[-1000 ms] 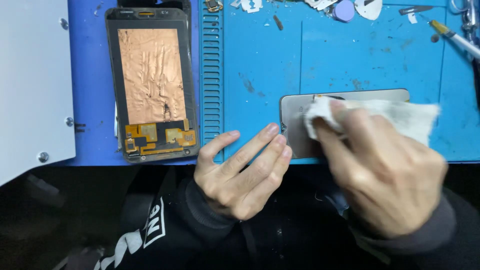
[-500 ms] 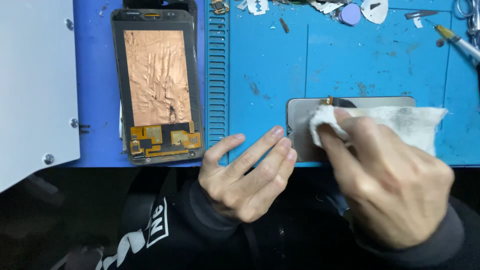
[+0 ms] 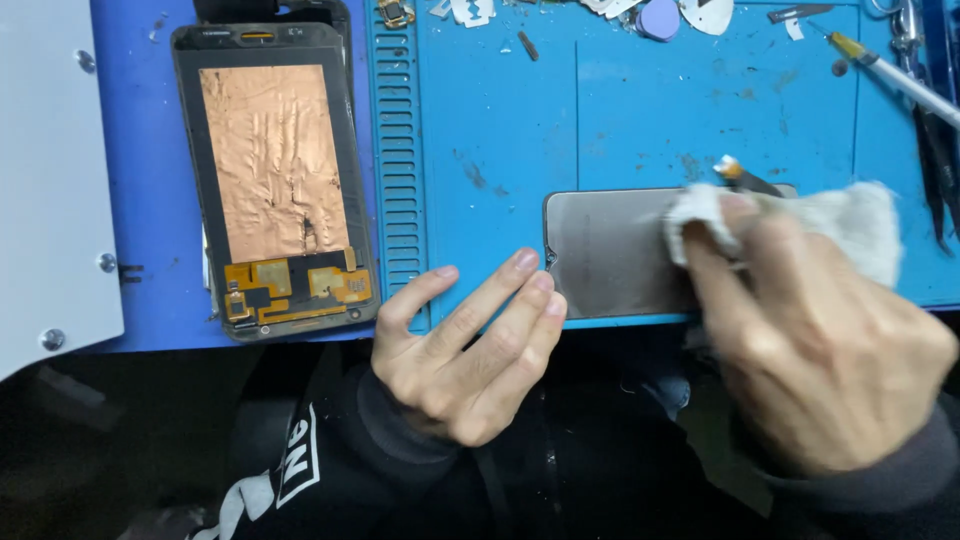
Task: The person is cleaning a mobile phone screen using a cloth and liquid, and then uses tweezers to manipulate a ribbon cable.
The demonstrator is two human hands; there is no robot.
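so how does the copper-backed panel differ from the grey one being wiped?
The copper-backed panel lies lengthwise away from the person, untouched, at the mat's left; the grey panel lies crosswise at the near edge. The first shows wrinkled copper foil and orange flex circuitry; the second is plain and smooth. The right hand presses a white cloth on the grey one, with the left hand at its end. Both lie flat on the blue mat.

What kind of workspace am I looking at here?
Most likely a phone repair bench. A blue work mat holds a display assembly with copper foil backing, the right hand presses a white cloth on a grey phone panel, and small tools lie about.
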